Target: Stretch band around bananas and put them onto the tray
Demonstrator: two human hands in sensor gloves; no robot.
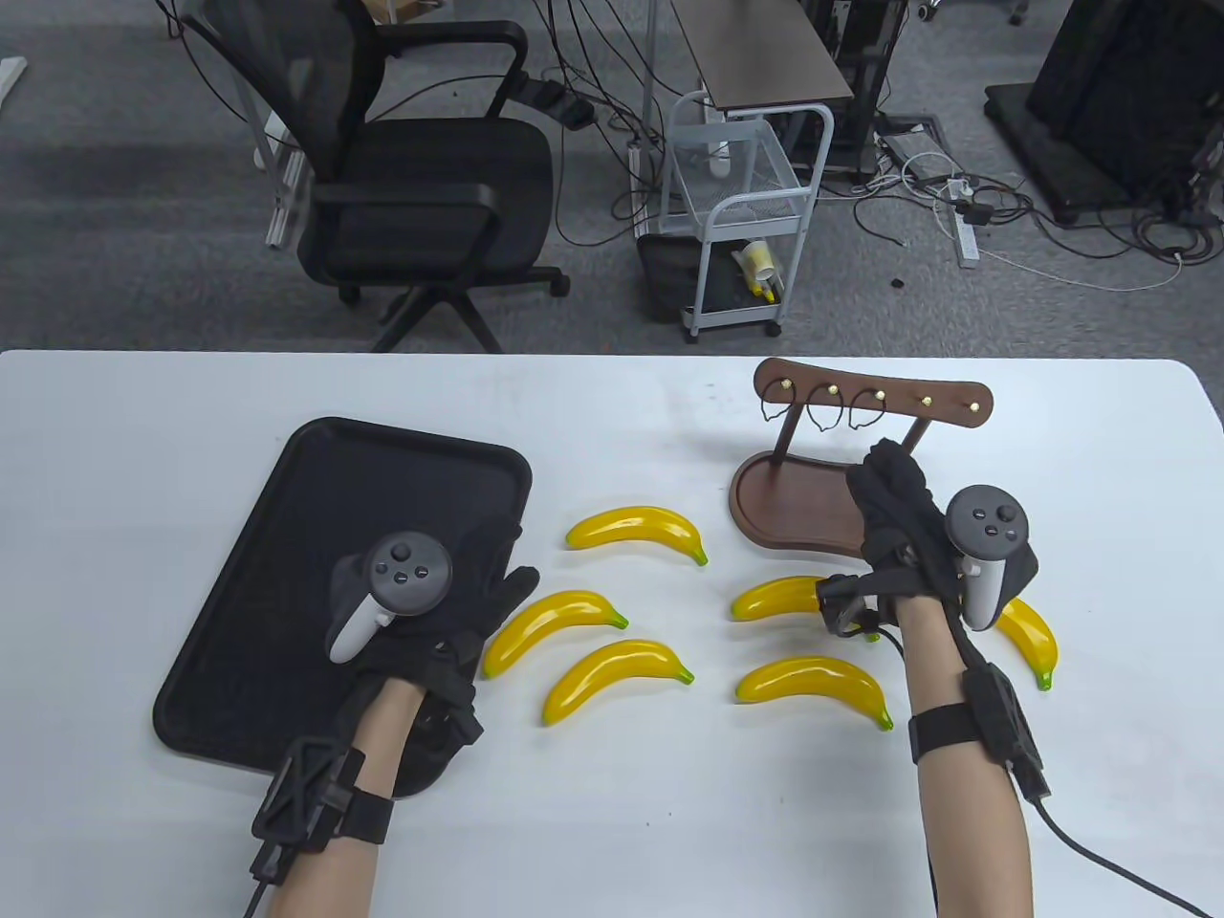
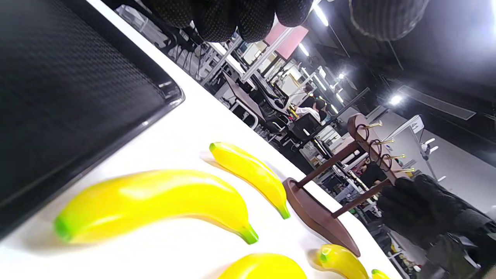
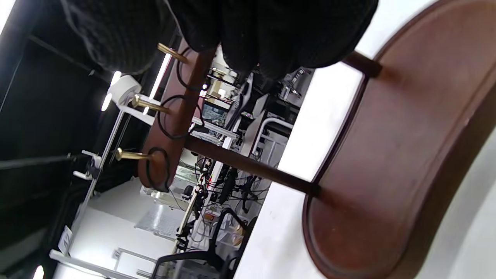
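Note:
Several yellow bananas lie loose on the white table, among them one (image 1: 636,531) near the middle and one (image 1: 555,626) beside my left hand. The black tray (image 1: 316,497) sits at the left. My left hand (image 1: 507,588) rests flat on the tray's right part, fingers straight, holding nothing. A wooden peg rack (image 1: 942,397) stands at the back right, with black bands (image 1: 820,406) on its three left pegs. My right hand (image 1: 885,464) reaches up over the rack's base (image 1: 794,497), just below the third band (image 1: 870,409). Its thumb and fingers (image 3: 271,31) are apart around that peg.
One banana (image 1: 1028,636) lies partly under my right wrist and another (image 1: 775,598) just left of it. An office chair (image 1: 421,191) and a small cart (image 1: 746,220) stand on the floor beyond the table's far edge.

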